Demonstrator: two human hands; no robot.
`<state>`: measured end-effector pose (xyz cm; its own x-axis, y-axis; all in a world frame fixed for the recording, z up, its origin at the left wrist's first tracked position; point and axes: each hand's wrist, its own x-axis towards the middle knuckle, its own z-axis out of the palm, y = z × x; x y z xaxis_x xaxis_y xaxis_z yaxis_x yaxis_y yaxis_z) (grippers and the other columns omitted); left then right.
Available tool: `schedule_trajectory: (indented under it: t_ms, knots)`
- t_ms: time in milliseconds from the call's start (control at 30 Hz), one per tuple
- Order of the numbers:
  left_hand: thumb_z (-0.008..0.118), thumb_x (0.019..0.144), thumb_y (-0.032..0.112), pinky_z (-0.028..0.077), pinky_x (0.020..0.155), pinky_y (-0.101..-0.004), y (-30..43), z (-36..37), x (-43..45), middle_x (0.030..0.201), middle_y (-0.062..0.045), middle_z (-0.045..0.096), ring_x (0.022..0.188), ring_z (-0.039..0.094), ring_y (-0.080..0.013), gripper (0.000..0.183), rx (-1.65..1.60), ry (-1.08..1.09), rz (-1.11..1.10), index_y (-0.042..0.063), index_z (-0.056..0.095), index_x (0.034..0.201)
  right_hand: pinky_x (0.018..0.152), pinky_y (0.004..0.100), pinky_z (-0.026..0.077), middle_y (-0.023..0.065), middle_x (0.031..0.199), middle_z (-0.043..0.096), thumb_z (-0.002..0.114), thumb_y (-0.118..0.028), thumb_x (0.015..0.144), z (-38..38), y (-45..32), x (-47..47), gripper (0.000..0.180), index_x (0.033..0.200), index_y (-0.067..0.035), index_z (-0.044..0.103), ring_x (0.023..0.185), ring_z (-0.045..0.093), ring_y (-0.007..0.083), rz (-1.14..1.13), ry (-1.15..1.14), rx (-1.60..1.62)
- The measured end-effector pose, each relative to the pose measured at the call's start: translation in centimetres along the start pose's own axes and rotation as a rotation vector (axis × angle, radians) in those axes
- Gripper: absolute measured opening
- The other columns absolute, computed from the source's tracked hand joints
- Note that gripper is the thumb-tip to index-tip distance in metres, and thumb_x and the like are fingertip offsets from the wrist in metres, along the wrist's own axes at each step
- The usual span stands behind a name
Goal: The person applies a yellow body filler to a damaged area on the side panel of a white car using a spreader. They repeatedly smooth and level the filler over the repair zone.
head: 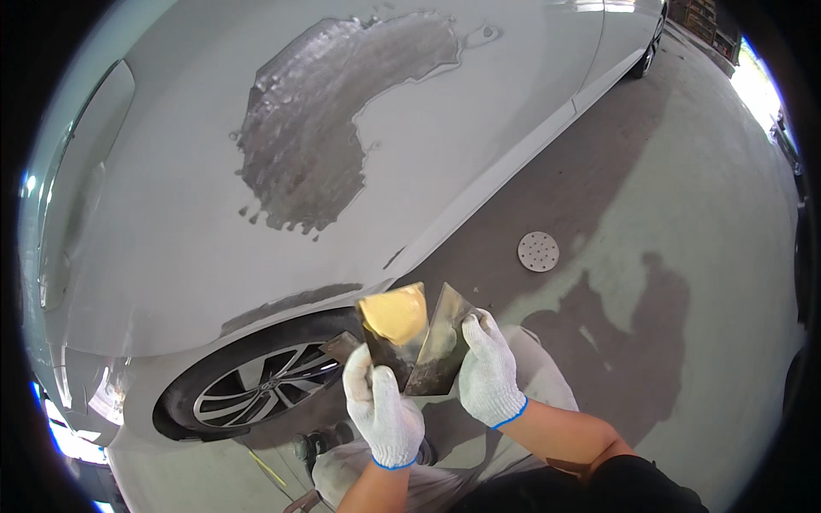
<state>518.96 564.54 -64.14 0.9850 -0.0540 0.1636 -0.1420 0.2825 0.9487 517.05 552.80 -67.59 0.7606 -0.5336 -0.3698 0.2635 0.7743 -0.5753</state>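
Note:
My left hand (385,404), in a white knit glove with a blue cuff edge, grips a flat metal spreader (390,356). A smooth mound of yellow body filler (397,314) lies on its upper part. A smaller dark blade (340,347) juts out left of the same hand; how it is held is hidden. My right hand (490,372), gloved alike, pinches a second metal spreader (439,349) between thumb and fingers. Its lower end meets or overlaps the first blade. Beyond both hands, the light car panel (436,160) bears a curved, bare grey patch (308,122) with ragged edges.
The car's wheel (266,388) stands just left of my hands, with a scuffed grey strip (295,304) along the arch. A perforated sanding disc (538,251) lies on the concrete floor (718,256). Near my leg is a partly hidden dark object (314,444).

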Motion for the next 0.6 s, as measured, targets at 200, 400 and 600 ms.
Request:
schedule_trajectory:
  t_ms: [200,400,600]
  knots:
    - [0.06,0.091,-0.009,0.051,0.095,-0.0325,-0.2,-0.7,-1.4,0.126,-0.014,0.062,0.111,0.062,-0.0212,0.03,0.354,-0.12,0.167,-0.002,0.064,0.12,0.076,0.0278,0.044,0.0074,0.088,0.055,0.054,-0.007,0.1,1.2,-7.8,3.9,0.012,0.101,0.004,0.057,0.08,0.051,0.0146,-0.397,-0.361,-0.484]
    - [0.057,0.096,-0.003,0.048,0.1,-0.0323,1.2,-0.5,-0.6,0.124,-0.016,0.065,0.112,0.063,-0.0198,0.027,0.571,-0.137,0.096,-0.004,0.062,0.123,0.073,0.0364,0.047,0.0154,0.087,0.056,0.056,-0.001,0.094,1.3,-8.8,3.4,0.006,0.099,0.0,0.058,0.079,0.058,0.0315,-0.703,-0.635,-1.003]
    - [0.054,0.099,0.0,0.047,0.1,-0.0319,0.9,-1.9,-0.5,0.123,-0.016,0.066,0.112,0.064,-0.0208,0.026,0.552,-0.084,0.046,-0.005,0.061,0.124,0.072,0.0366,0.046,0.016,0.088,0.056,0.055,0.002,0.092,-0.1,-3.7,1.7,0.007,0.098,0.0,0.058,0.078,0.056,0.0309,-0.601,-0.634,-1.003]
